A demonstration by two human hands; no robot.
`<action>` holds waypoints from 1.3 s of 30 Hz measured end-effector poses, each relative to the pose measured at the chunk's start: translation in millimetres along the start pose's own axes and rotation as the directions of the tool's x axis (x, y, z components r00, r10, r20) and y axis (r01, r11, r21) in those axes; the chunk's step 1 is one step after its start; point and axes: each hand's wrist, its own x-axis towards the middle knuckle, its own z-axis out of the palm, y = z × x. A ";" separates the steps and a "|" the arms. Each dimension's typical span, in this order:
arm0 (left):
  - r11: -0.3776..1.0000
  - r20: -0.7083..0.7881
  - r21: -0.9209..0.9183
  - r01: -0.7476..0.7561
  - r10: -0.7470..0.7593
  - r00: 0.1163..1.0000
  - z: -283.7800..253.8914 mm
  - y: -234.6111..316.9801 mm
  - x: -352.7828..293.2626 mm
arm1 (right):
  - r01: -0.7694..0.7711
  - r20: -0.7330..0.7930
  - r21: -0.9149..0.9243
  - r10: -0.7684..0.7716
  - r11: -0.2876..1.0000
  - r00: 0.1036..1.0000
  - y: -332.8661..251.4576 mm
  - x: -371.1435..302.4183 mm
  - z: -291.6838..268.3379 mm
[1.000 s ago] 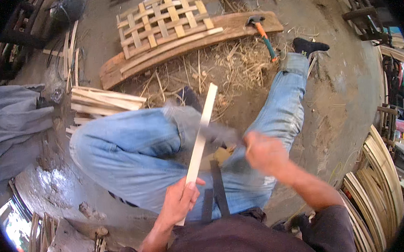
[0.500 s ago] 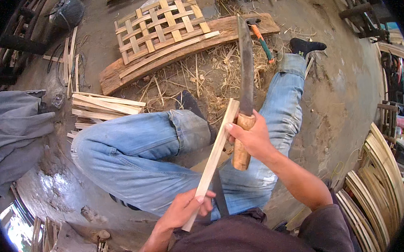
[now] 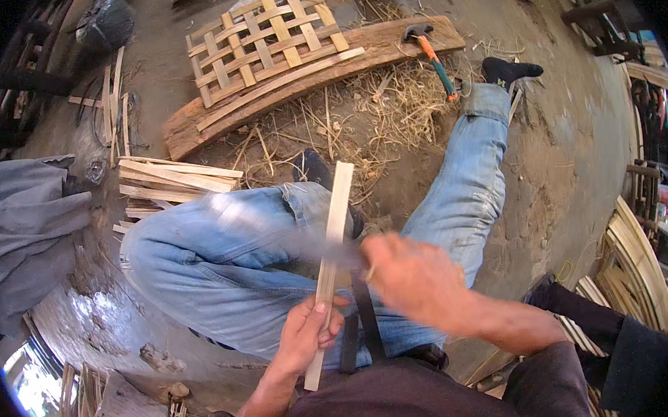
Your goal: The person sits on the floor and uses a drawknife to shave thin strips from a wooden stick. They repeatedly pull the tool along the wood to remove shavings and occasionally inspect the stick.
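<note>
My left hand (image 3: 306, 336) is closed around the lower part of a pale wooden strip (image 3: 337, 208), which stands tilted over my lap with its upper end pointing away from me. My right hand (image 3: 412, 273), smeared by motion, grips a long-bladed knife. The knife's blade (image 3: 294, 241) is a blurred streak pointing left, crossing the strip above my left hand. Its handle is hidden in my fist. Whether the edge touches the wood cannot be made out.
Beyond my legs a thick plank (image 3: 189, 129) bears a woven slat panel (image 3: 268, 39) and a hammer (image 3: 434, 60). Shavings (image 3: 390, 127) litter the floor. Cut strips (image 3: 177, 177) lie by my left knee. Bent slats (image 3: 636, 265) and a dark-clothed shape (image 3: 598, 329) are at right.
The knife has swung from pointing away to pointing left across the strip, and my right hand has come nearer to me. The strip stands more upright. A dark-clothed shape has appeared at lower right.
</note>
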 end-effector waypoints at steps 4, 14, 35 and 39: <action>0.998 -0.128 0.062 -0.023 0.031 0.991 2.4 2.5 4.9 | 0.081 0.090 -0.034 -0.078 0.996 0.993 28.1 -24.9 37.5; 0.942 -0.154 0.326 -0.082 0.139 0.978 2.4 -12.5 -5.0 | -0.103 0.118 0.000 0.102 0.995 0.988 65.0 -25.6 15.3; 0.833 -0.148 0.529 -0.164 0.281 0.948 4.6 -12.7 0.8 | 0.010 -0.074 -0.043 -0.013 0.999 0.997 68.1 -12.7 29.4; 0.879 -0.154 0.469 -0.084 0.176 0.972 4.2 -11.1 -6.6 | 0.228 0.131 -0.119 -0.212 0.966 0.968 43.8 -41.6 24.3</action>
